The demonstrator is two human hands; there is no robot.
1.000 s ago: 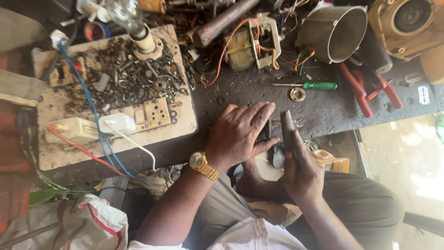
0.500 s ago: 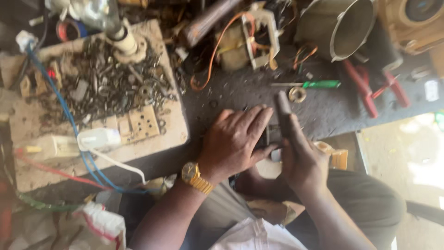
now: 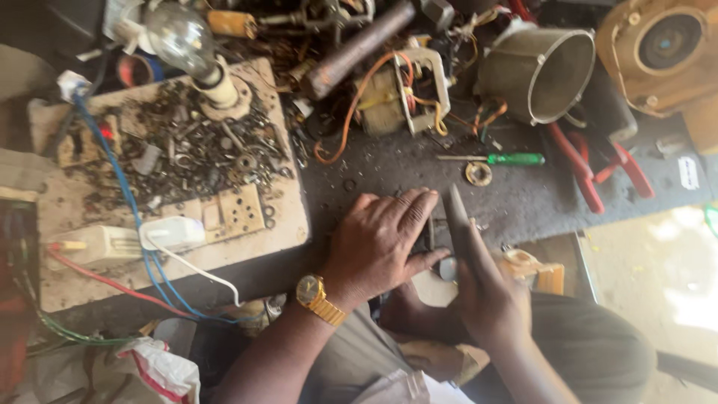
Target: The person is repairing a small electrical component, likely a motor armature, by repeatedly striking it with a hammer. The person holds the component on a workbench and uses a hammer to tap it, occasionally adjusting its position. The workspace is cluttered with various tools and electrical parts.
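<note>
Work at the near edge of the table: most likely scraping or filing a small dark part held down there. Left hand flat on top of the part, grip spread wide, fingers pressing down. Right hand wrapped round a flat dark tool, grip closed tight on it, tip pointing away, just beside the left fingertips. Calls next for a steady push along the part, left fingers kept clear. Green screwdriver and red pliers further back, not touched.
</note>
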